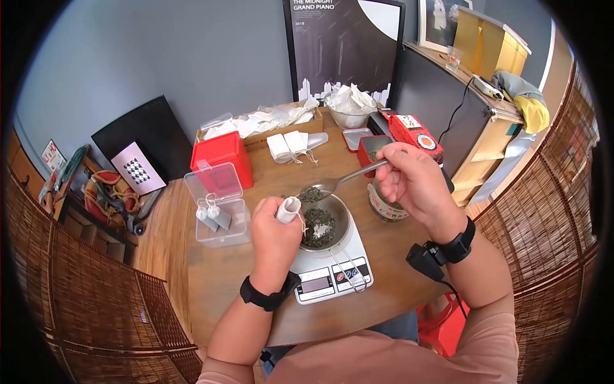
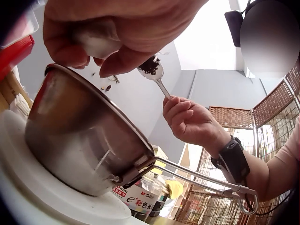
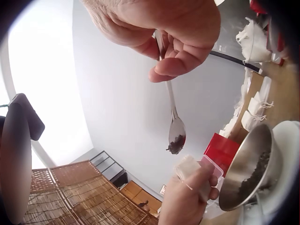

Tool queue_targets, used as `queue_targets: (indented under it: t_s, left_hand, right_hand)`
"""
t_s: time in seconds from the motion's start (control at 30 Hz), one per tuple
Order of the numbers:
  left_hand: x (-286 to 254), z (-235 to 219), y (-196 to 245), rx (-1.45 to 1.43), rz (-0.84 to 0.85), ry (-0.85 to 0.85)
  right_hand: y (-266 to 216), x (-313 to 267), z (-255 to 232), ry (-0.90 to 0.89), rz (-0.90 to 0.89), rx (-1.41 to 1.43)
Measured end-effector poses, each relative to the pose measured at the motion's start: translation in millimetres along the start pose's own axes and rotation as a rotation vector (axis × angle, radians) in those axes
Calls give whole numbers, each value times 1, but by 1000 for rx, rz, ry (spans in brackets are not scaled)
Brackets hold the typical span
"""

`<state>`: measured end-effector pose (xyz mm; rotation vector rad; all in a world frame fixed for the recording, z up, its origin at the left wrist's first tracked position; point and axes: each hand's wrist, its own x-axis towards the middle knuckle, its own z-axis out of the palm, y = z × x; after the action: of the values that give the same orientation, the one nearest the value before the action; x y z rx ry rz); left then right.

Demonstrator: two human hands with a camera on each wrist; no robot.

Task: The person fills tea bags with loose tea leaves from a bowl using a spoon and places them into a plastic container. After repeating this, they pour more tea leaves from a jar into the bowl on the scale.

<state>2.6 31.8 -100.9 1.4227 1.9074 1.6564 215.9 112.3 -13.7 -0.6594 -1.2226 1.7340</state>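
A small white cloth bag (image 1: 289, 208) is gripped in my left hand (image 1: 274, 238), its mouth facing up beside the metal bowl. My right hand (image 1: 414, 185) pinches the handle of a metal spoon (image 1: 350, 176); dark dried leaves lie in the spoon's bowl, close to the bag in the head view. Under both, the metal bowl (image 1: 345, 225) holds more leaves and a small white patch, standing on a white kitchen scale (image 1: 307, 261). In the right wrist view the loaded spoon (image 3: 174, 127) hangs above the bag (image 3: 188, 168).
Left of the scale, a clear box (image 1: 224, 238) holds filled bags, with a red box (image 1: 224, 157) behind it. White bags (image 1: 291, 144), a carton (image 1: 256, 137) and a glass bowl (image 1: 348, 118) stand at the back. Right are a jar (image 1: 387, 208), a red tin (image 1: 368, 152) and a red packet (image 1: 412, 131).
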Motion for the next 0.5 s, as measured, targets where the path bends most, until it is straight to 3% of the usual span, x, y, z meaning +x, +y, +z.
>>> queue_targets:
  t_s: [0.5]
  left_hand:
    - [2,3,7,134,104,38]
  right_hand:
    - [-13,0,41,-4,-47,-302]
